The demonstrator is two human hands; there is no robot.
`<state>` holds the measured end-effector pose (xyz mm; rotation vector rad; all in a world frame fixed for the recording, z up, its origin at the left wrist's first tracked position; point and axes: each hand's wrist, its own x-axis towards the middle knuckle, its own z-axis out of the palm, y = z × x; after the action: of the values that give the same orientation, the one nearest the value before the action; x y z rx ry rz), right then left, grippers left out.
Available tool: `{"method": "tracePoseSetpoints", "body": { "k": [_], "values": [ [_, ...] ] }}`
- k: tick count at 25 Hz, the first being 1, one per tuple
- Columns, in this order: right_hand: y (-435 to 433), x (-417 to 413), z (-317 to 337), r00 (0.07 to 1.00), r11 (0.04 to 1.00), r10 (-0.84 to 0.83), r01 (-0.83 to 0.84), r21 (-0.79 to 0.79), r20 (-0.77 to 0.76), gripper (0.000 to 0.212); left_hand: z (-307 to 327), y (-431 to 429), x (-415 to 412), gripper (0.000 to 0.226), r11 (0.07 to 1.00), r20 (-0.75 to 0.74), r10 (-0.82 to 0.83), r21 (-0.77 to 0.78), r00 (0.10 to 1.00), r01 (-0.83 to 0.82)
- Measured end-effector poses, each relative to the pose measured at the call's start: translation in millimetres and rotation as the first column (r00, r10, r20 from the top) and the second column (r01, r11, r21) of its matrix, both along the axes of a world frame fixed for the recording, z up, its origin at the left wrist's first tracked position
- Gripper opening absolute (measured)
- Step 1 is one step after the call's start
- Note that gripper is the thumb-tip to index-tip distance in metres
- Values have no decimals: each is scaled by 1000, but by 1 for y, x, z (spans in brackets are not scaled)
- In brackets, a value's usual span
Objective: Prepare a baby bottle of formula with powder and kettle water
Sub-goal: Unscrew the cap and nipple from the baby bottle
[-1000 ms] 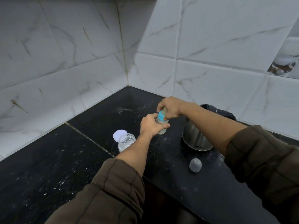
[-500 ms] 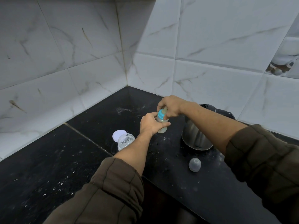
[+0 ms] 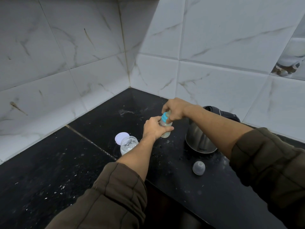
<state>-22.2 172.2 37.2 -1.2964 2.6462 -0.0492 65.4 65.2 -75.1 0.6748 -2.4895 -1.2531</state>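
A small baby bottle [image 3: 165, 133] with pale milky liquid stands upright on the black counter [image 3: 66, 162]. My left hand [image 3: 154, 129] is wrapped around its body. My right hand [image 3: 175, 109] grips the blue collar [image 3: 163, 119] and the teat at its top from above. A steel kettle [image 3: 199, 139] with a black lid stands just to the right of the bottle, partly hidden by my right forearm. A clear open jar [image 3: 128, 145] sits left of the bottle, with its white lid [image 3: 121, 138] lying behind it. The bottle's clear dome cap [image 3: 198, 167] lies in front of the kettle.
White marble-look tiled walls meet in a corner behind the counter. The counter's front edge runs diagonally under my arms. White specks of powder are scattered over the dark surface on the left.
Both hands have stayed on the bottle, and my right hand's fingers have shifted slightly on the blue collar. Everything else on the counter is where it was.
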Motion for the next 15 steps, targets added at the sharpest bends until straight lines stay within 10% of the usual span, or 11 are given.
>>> {"method": "tracePoseSetpoints", "body": {
  "k": [8,15],
  "values": [
    [32,-1,-10,991,984,-133,131,-122,-11,50,-27,3,12,48,990,55,142,12,988,-143],
    [60,22,-68,997,972,-71,73,225,-14,37,-45,23,19,52,976,37,218,14,975,-218]
  ]
}}
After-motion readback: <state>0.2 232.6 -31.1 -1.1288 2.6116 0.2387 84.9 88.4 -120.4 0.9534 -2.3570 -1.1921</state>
